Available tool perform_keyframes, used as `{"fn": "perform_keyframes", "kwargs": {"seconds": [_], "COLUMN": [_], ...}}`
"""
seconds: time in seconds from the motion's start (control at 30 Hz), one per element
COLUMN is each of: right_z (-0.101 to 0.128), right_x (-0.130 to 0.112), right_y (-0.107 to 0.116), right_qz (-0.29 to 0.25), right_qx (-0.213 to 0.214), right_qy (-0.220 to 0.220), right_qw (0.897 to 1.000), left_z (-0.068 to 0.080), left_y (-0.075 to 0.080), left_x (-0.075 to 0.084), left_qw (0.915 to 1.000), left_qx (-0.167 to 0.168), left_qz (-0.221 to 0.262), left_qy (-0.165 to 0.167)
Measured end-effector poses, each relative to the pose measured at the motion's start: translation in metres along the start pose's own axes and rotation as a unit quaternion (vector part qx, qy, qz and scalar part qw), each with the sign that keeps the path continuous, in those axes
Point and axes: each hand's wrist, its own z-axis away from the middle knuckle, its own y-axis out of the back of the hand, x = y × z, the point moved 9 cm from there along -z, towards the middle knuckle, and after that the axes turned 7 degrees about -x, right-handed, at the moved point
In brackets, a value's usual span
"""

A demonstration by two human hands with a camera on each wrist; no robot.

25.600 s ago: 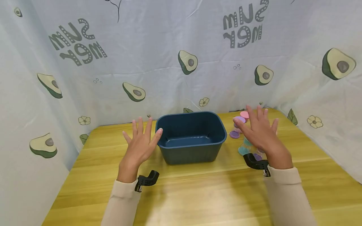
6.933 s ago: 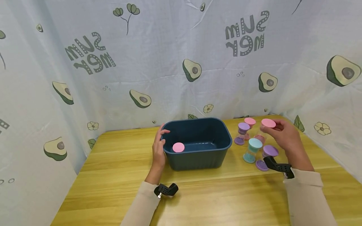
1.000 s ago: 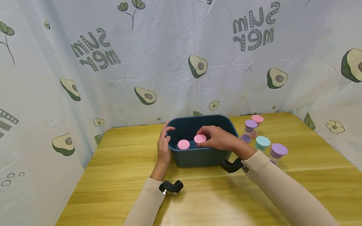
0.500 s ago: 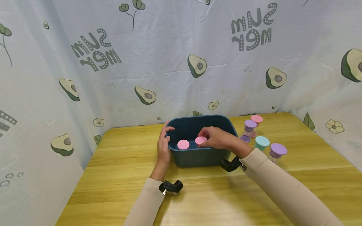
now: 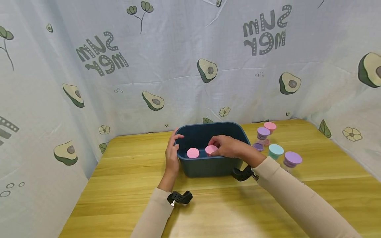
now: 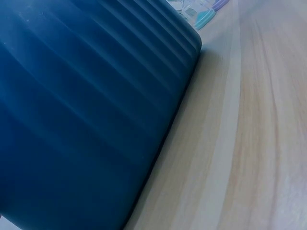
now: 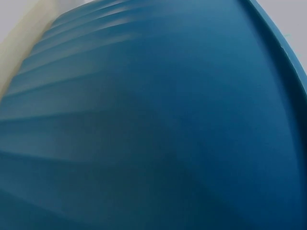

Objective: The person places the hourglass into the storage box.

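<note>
Since the moment before, the right hand [image 5: 227, 146] had sunk a little lower into the bin [image 5: 235, 162], fingers curled around a pink timer [image 5: 211, 149] to set it beside the first one [image 5: 192, 152]. On the table [image 5: 119, 172], the left hand [image 5: 171, 155] gripped the bin's left rim, probably to steady it. Four timers [image 5: 275, 150] waited just right of the bin.

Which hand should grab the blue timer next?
Probably the right hand: the teal-topped timer stands on its side of the bin, while the left hand grips the bin's left rim.
</note>
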Motion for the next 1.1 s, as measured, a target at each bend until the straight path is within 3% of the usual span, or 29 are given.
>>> {"fn": "perform_keyframes", "kwargs": {"seconds": [0.4, 0.63, 1.1], "right_z": [0.005, 0.005, 0.005], "right_x": [-0.003, -0.003, -0.002], "right_y": [-0.001, 0.0, 0.001], "right_qz": [-0.02, -0.015, -0.006], "right_qx": [0.003, 0.006, 0.011], "right_qy": [0.015, 0.021, 0.025], "right_qw": [1.0, 1.0, 1.0], "left_z": [0.0, -0.003, -0.003], "left_y": [-0.001, 0.001, 0.001], "left_x": [-0.002, -0.046, -0.048], "left_qw": [1.0, 0.9998, 0.9997], "left_qx": [-0.001, 0.015, 0.018], "left_qz": [0.001, -0.005, -0.013], "left_qy": [0.003, -0.008, 0.002]}}
